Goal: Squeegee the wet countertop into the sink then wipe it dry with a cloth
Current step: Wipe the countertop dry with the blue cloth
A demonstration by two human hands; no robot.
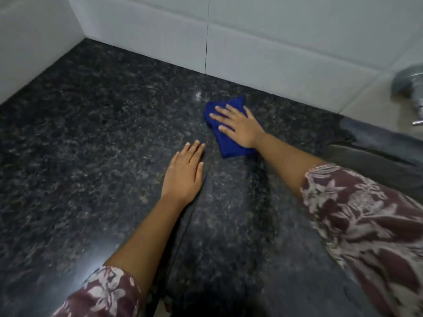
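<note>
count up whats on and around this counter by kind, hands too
hands: 2 (left hand, right hand)
blue cloth: 1
metal tap: 1
total: 4

One dark speckled granite countertop (91,138). One folded blue cloth (231,148). Two bare hands: one left hand (183,173) and one right hand (239,126). Two maroon sleeves with a white floral print: one left sleeve (107,294) and one right sleeve (366,225). One shiny metal tap fitting (409,84). Two white tiled walls: one left wall (27,46) and one back wall (297,42), meeting in one corner.
</note>
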